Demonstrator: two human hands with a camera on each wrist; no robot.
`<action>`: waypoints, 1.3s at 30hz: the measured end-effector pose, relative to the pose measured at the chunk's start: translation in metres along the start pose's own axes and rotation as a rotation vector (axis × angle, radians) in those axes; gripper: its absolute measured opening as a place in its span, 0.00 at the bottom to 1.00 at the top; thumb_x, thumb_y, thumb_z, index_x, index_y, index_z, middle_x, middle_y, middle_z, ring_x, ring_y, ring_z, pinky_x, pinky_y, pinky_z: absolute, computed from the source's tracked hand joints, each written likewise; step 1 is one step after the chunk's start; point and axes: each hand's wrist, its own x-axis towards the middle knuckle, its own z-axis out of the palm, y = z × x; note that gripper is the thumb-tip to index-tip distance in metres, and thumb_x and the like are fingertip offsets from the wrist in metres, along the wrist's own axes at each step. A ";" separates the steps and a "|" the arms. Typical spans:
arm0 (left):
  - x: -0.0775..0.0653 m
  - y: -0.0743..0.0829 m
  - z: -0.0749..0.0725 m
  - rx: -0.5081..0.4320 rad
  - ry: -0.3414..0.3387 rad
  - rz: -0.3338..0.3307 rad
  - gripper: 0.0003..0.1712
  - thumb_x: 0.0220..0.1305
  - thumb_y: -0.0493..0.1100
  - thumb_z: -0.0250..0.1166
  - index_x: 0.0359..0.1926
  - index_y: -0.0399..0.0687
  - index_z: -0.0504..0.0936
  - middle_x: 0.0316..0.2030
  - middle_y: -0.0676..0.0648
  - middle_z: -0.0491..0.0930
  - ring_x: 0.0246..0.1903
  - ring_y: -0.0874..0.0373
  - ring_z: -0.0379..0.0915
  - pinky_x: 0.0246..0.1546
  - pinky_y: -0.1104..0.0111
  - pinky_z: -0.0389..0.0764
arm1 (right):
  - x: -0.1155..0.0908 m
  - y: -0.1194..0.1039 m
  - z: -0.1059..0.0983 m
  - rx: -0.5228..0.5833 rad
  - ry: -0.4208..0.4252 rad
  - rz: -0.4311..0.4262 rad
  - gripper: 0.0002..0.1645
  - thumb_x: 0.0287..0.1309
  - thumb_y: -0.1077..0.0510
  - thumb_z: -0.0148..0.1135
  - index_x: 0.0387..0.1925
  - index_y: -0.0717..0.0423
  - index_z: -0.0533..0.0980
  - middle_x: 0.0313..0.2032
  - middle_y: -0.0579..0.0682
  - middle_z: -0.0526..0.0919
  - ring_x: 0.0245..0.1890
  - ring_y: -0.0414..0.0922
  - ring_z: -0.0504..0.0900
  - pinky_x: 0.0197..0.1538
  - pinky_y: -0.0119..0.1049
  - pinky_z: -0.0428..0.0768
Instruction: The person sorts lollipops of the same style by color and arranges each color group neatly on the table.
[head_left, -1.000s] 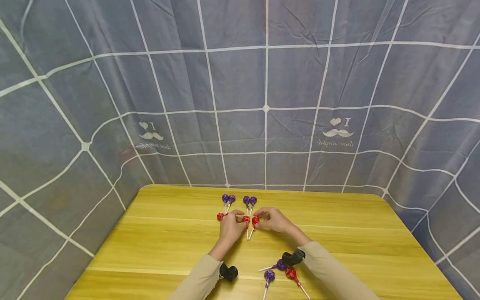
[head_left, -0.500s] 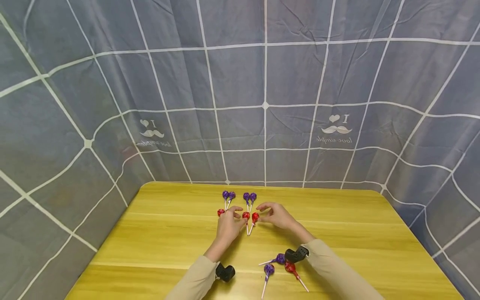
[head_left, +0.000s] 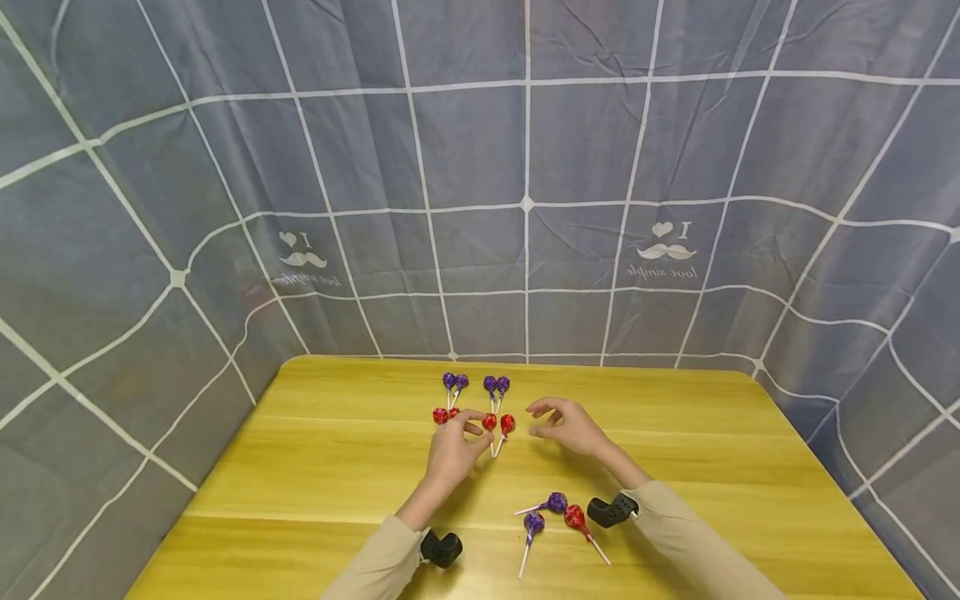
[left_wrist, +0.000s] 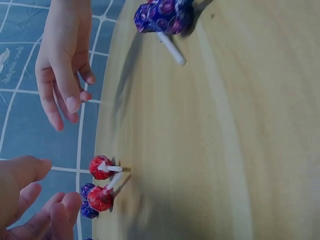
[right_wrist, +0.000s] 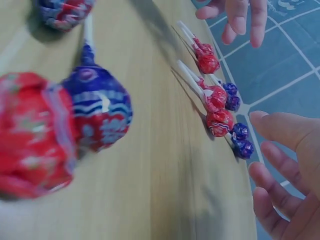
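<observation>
Two red lollipops lie side by side on the table, the left one (head_left: 489,422) and the right one (head_left: 507,423), their sticks meeting toward the front. My left hand (head_left: 453,454) hovers by the left one, fingers loosely bent and holding nothing; in the left wrist view a gap shows between its fingertips (left_wrist: 72,202) and the candies. My right hand (head_left: 572,429) hangs to the right of the pair, thumb and fingers apart and nothing between them. Another red pair (head_left: 440,415) lies farther left, partly hidden behind my left hand.
Behind the red pairs lie two purple pairs, one left (head_left: 448,381) and one right (head_left: 503,384). Near the front are two purple lollipops (head_left: 534,522) and a red lollipop (head_left: 575,517), close to my right wrist. A grey curtain (head_left: 480,258) stands behind the wooden table (head_left: 337,467).
My right hand has let go of the right red lollipop and drawn away to the right. The left hand has loosened and shifted slightly left; the lollipops stay in place.
</observation>
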 end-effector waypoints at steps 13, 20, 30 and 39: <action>-0.025 0.003 -0.004 0.000 -0.067 0.037 0.18 0.55 0.40 0.70 0.48 0.41 0.82 0.33 0.43 0.85 0.12 0.69 0.67 0.13 0.75 0.67 | -0.030 -0.003 -0.011 -0.004 -0.036 -0.046 0.21 0.56 0.57 0.67 0.50 0.64 0.77 0.42 0.61 0.83 0.31 0.39 0.78 0.32 0.28 0.76; -0.039 0.008 -0.004 -0.004 -0.118 0.072 0.19 0.56 0.42 0.70 0.48 0.41 0.82 0.33 0.43 0.85 0.17 0.69 0.71 0.17 0.75 0.73 | -0.046 -0.004 -0.014 0.019 -0.084 -0.076 0.22 0.57 0.56 0.67 0.49 0.65 0.77 0.41 0.61 0.83 0.31 0.37 0.78 0.31 0.29 0.77; -0.054 0.012 0.001 -0.010 -0.186 0.100 0.20 0.55 0.44 0.71 0.48 0.41 0.82 0.34 0.44 0.85 0.20 0.70 0.70 0.20 0.76 0.73 | -0.060 -0.005 -0.012 0.011 -0.107 -0.057 0.21 0.57 0.54 0.67 0.49 0.62 0.78 0.40 0.56 0.83 0.33 0.37 0.77 0.32 0.28 0.76; -0.061 0.014 0.010 -0.043 -0.252 0.118 0.20 0.53 0.44 0.72 0.46 0.41 0.82 0.34 0.43 0.86 0.22 0.70 0.72 0.23 0.76 0.74 | -0.071 -0.001 -0.012 0.015 -0.159 -0.087 0.21 0.56 0.53 0.68 0.49 0.60 0.78 0.37 0.54 0.84 0.34 0.36 0.78 0.37 0.29 0.78</action>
